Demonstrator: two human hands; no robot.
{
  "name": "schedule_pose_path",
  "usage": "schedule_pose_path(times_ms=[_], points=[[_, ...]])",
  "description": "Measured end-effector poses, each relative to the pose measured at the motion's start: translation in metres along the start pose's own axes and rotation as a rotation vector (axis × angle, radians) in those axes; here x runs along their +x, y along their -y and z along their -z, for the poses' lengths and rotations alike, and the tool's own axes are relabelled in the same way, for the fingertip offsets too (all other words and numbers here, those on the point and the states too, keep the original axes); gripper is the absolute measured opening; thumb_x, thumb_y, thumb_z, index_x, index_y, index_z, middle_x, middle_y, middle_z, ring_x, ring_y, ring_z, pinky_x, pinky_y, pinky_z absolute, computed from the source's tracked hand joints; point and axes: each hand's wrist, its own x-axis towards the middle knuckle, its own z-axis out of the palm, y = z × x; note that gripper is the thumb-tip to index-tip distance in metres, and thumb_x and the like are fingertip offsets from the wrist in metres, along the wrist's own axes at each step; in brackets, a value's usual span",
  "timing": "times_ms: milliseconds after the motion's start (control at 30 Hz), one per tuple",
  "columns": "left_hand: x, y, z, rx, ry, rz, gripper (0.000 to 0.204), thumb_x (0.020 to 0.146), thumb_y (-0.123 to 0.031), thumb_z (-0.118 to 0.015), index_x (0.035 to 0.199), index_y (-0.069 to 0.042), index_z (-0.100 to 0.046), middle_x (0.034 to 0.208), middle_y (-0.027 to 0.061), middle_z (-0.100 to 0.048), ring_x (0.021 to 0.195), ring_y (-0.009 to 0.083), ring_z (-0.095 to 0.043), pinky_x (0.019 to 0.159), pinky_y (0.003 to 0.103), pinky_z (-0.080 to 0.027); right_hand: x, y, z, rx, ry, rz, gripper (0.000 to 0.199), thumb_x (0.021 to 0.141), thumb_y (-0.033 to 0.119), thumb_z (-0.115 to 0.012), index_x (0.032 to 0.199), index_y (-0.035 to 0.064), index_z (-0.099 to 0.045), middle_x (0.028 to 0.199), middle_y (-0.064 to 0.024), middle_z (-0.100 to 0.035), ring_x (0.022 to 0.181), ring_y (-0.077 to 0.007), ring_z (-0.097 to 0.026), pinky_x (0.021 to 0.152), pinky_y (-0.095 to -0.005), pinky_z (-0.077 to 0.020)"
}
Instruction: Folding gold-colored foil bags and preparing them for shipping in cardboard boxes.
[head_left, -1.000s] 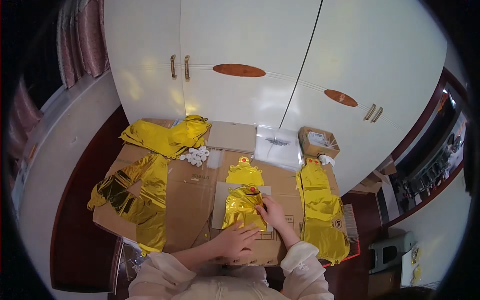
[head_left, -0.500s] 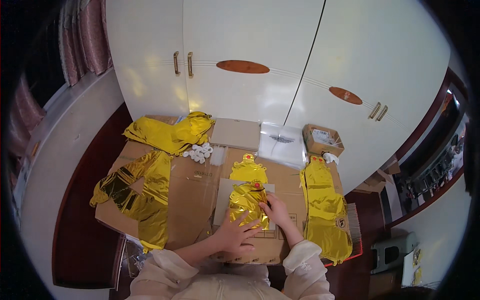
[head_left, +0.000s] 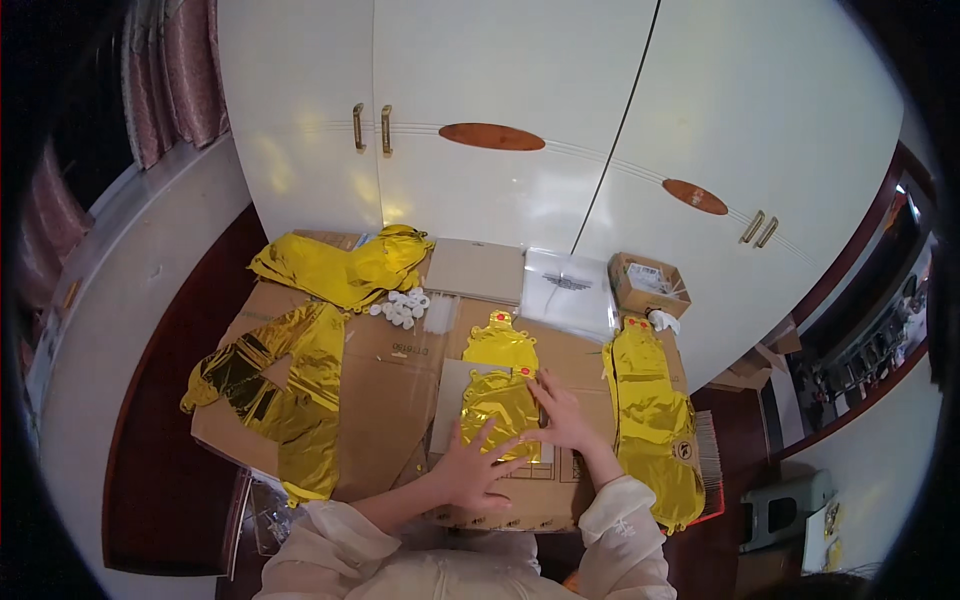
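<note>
A flat gold foil balloon (head_left: 498,408) with a red spot at its tab lies folded over a grey card (head_left: 450,386) in front of me. My left hand (head_left: 472,472) rests on the lower left of the foil, fingers spread. Along its right edge lies my right hand (head_left: 563,415), fingers stretched out and apart, its thumb near the left fingertips. Neither hand grips anything. Just beyond, another stretch of gold foil (head_left: 500,346) ends in a tab with a red spot.
Flattened cardboard (head_left: 390,400) covers the table. Gold foil balloons (head_left: 310,400) lie left, more (head_left: 650,420) right. Behind are white rolls (head_left: 404,308), a grey board (head_left: 474,270), clear plastic bags (head_left: 568,290) and a small open box (head_left: 648,285). White cabinet doors (head_left: 480,200) stand behind.
My right hand has let go of the foil's right edge and its fingers have opened out flat. The folded foil lies flatter, its red-spotted tab slightly farther right. My left hand stays put.
</note>
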Motion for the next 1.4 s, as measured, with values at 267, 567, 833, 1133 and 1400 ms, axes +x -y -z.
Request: schedule_pose_path(times_ms=[267, 567, 833, 1133, 1400], points=[[-0.001, 0.0, -0.001, -0.034, 0.008, 0.018, 0.077, 0.079, -0.071, -0.054, 0.145, -0.031, -0.043, 0.154, 0.0083, -0.034, 0.139, 0.0511, -0.025, 0.093, 0.086, -0.013, 0.023, -0.007, -0.003, -0.228, -0.056, -0.078, 0.079, 0.076, 0.057, -0.071, 0.142, 0.019, -0.047, 0.144, -0.011, -0.045, 0.127, -0.0332, -0.044, 0.1, -0.0488, -0.0352], [0.0, -0.003, 0.004, -0.018, 0.037, 0.041, 0.078, 0.08, -0.071, -0.053, 0.145, -0.03, -0.042, 0.154, 0.0102, -0.033, 0.14, 0.0507, -0.024, 0.093, 0.086, -0.015, 0.056, -0.023, -0.009, -0.303, -0.191, -0.073, 0.059, 0.077, 0.056, -0.069, 0.124, 0.0212, -0.064, 0.12, -0.0061, -0.058, 0.11, -0.0278, -0.051, 0.09, -0.0443, -0.0391], [0.01, -0.002, -0.023, -0.481, -0.214, -0.053, 0.081, 0.085, -0.069, -0.05, 0.146, -0.017, -0.043, 0.151, 0.0163, -0.036, 0.14, 0.0382, -0.032, 0.106, 0.069, -0.021, 0.054, -0.02, -0.009, -0.219, -0.166, -0.087, 0.051, 0.078, 0.054, -0.069, 0.118, 0.0219, -0.068, 0.112, -0.0074, -0.057, 0.104, -0.0285, -0.051, 0.089, -0.0442, -0.0392], [0.021, -0.004, -0.001, -0.037, 0.023, -0.14, 0.071, 0.085, -0.069, -0.049, 0.146, -0.032, -0.042, 0.154, 0.0056, -0.035, 0.14, 0.0415, -0.03, 0.102, 0.076, -0.021, 0.054, -0.018, -0.008, -0.255, -0.228, -0.043, 0.049, 0.077, 0.055, -0.069, 0.114, 0.0226, -0.07, 0.111, -0.0054, -0.058, 0.103, -0.0262, -0.053, 0.087, -0.0438, -0.0419], [0.029, -0.004, -0.009, -0.015, 0.039, -0.075, 0.073, 0.086, -0.072, -0.045, 0.145, -0.03, -0.043, 0.155, 0.0008, -0.034, 0.141, 0.0419, -0.029, 0.097, 0.083, -0.017, 0.054, -0.02, -0.01, -0.245, -0.259, -0.017, 0.048, 0.077, 0.053, -0.07, 0.113, 0.0223, -0.071, 0.104, -0.0051, -0.058, 0.102, -0.0256, -0.053, 0.086, -0.0427, -0.0411]])
